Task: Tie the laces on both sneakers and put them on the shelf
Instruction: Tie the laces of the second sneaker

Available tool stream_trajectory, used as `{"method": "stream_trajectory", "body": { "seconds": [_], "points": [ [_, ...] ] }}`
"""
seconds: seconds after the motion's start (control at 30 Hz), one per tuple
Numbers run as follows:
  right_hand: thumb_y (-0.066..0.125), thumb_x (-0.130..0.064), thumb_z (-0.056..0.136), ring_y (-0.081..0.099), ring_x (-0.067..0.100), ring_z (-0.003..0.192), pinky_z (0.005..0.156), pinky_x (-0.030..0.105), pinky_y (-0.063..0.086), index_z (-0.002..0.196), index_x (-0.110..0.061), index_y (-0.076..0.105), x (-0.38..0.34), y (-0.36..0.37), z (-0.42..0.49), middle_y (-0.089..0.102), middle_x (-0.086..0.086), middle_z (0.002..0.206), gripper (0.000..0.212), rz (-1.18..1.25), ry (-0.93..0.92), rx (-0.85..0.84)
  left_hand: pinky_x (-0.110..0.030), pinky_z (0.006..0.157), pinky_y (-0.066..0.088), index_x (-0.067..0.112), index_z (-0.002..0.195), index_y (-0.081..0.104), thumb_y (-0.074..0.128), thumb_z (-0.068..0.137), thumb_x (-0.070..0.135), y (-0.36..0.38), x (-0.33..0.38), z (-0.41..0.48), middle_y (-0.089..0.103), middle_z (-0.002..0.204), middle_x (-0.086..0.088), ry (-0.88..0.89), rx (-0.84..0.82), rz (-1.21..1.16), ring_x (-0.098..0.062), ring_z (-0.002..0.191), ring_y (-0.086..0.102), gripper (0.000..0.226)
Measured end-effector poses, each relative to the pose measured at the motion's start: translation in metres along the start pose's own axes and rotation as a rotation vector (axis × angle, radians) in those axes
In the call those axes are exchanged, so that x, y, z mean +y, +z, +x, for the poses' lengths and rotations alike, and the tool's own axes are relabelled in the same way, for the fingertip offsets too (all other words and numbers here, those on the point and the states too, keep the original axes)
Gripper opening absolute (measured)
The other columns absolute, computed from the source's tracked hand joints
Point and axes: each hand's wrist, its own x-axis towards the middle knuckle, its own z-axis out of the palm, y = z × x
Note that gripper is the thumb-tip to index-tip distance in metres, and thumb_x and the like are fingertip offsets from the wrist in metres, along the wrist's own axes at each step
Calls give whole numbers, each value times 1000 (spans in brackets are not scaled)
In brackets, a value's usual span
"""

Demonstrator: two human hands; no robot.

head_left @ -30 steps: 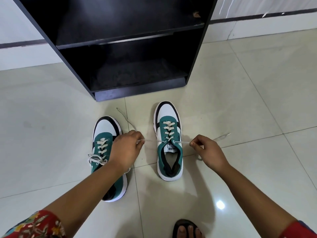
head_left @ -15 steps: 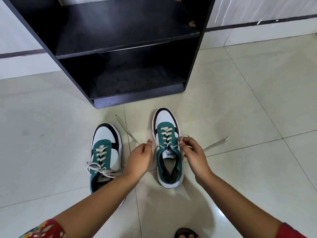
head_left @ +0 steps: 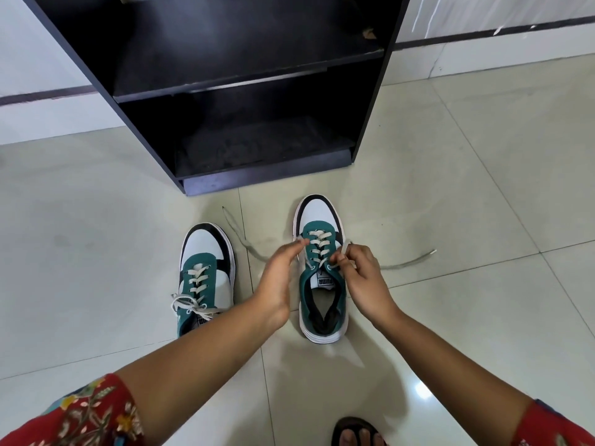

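On the floor before the black two-tier shelf (head_left: pixel 244 82), our right hand (head_left: pixel 360 278) pinches a lace loop over the right green-and-white sneaker (head_left: pixel 322 272); left hand (head_left: pixel 277 281) grips the other lace. Keep both ends taut.

Pale glossy floor tiles (head_left: pixel 483 194) are filling most of the view, with thin grout lines running between them and a bright spot of light reflecting near the lower right. Along the far edge, a white wall (head_left: pixel 42 75) is rising from the floor, and a dark stripe (head_left: pixel 48 96) is running across it just above the base, showing on both sides. At the bottom edge, a foot in a dark sandal (head_left: pixel 355 432) is resting on the tiles, with only the toes and the front strap showing. Red floral sleeves (head_left: pixel 83 416) are showing at both lower corners, the one on the right only partly in view.
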Motion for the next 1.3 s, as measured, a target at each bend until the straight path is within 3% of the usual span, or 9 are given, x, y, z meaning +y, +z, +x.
{"method": "stream_trajectory", "body": {
  "seconds": [0.13,0.3,0.4,0.53,0.7,0.9,1.07,1.2,1.3],
  "points": [
    [40,-13,98,53,11,75,74,18,43,90,5,52,-20,-8,-1,58,3,80,23,225,-62,-70,-8,77,40,4,96,63,38,97,13,-6,12,4,61,84,14,272,-65,249,8,82,56,27],
    [44,-31,92,53,21,66,68,38,47,86,-16,59,-39,-21,5,64,1,74,22,-109,-304,-246,-28,103,40,0,80,59,41,91,10,-21,26,12,55,127,5,507,-361,603,-7,120,49,23],
    [49,-33,85,59,22,71,71,44,51,79,-21,63,-42,-25,4,65,2,72,19,-150,-314,-175,-36,89,47,1,98,61,42,91,19,-30,25,20,56,102,-3,714,-288,911,-16,98,55,28],
    [57,-24,86,54,7,59,54,15,37,99,-23,58,-41,-25,-6,56,-6,67,13,-133,-340,-71,-21,66,35,9,91,52,35,94,23,-28,21,16,37,87,8,985,-80,1066,-2,75,36,23],
    [54,-27,84,54,17,72,68,36,47,83,-13,59,-28,-20,-12,57,0,75,15,-342,-554,-4,-24,57,34,19,99,47,33,96,32,-25,19,8,48,71,20,828,50,980,-2,63,50,19],
    [43,-22,85,56,27,71,58,32,46,123,-13,54,-15,-8,-10,57,8,81,41,-652,-559,112,-29,53,30,13,59,50,45,92,19,-15,29,11,40,42,6,392,53,863,-8,44,35,34],
    [43,-33,87,48,14,80,67,26,39,114,-18,61,-26,2,-4,52,-2,86,35,-375,-419,3,-32,55,27,9,55,45,47,86,17,-13,42,8,33,51,1,360,-75,857,-16,52,30,32],
    [45,-16,85,52,0,85,78,13,40,84,-6,65,-32,-5,1,49,-3,89,22,18,-322,-20,-26,57,38,13,60,63,46,89,28,-20,45,7,60,51,-1,408,-29,755,-11,49,48,37],
    [44,-15,85,51,-6,91,81,7,38,105,-12,67,-29,-9,2,49,-10,93,31,-8,-295,-1,-7,41,27,7,65,60,43,95,11,-16,46,3,43,31,14,343,-56,618,2,33,39,35]
  ]
}}
